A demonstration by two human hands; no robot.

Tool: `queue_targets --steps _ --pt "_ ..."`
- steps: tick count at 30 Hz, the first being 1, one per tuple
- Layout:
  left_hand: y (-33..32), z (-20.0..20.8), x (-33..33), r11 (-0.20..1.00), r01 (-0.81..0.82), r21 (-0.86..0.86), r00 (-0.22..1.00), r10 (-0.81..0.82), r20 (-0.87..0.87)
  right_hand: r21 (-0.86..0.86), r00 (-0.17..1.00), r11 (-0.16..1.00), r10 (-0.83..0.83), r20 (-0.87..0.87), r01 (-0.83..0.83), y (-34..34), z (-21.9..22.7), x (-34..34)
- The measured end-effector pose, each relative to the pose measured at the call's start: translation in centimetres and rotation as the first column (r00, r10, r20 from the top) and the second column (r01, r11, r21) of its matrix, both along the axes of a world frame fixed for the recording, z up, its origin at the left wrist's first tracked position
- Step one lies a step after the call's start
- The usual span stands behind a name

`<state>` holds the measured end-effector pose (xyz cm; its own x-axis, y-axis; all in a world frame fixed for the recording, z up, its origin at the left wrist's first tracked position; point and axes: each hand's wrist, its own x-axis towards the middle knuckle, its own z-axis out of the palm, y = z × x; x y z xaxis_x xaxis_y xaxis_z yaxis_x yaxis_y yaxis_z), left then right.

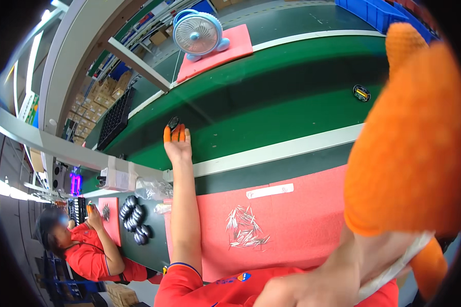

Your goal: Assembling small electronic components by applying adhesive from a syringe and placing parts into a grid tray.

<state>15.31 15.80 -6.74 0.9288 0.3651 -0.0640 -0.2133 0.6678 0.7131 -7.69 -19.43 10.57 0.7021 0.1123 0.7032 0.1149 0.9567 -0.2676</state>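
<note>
My left hand (pixel 178 145) reaches far out over the green belt, orange covers on several fingers. At its fingertips is a small black, rounded, shiny piece (pixel 173 123), gripped there. My right hand (pixel 394 169) is raised very close at the right, large and blurred. Its orange-covered fingers stretch out and stand apart, and nothing shows between them; a whitish strip lies along the hand. Farther right on the belt lies a round black part with a yellow band (pixel 361 93). A pile of thin silvery pins (pixel 245 227) lies on the pink mat (pixel 302 220) in front of me.
A white label strip (pixel 270 191) lies on the mat. Beyond the belt, a blue fan (pixel 197 35) stands on a pink pad. Blue bins (pixel 366 13) are at the far right. A co-worker in red (pixel 89 250) sits left, near several dark rounded parts (pixel 133 215). Metal frame posts rise left.
</note>
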Motion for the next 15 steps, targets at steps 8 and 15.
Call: queue_targets --steps 8,15 --pt "-2.0 2.2 -0.9 0.996 0.0 -0.09 1.0 -0.003 -0.028 -0.034 0.996 0.996 -0.08 -0.05 0.078 -0.6 0.3 0.3" --pt "-1.3 0.8 0.2 0.977 0.038 -0.21 0.999 -0.04 -0.006 -0.074 0.986 0.985 -0.16 -0.053 0.156 -1.5 1.5 0.0"
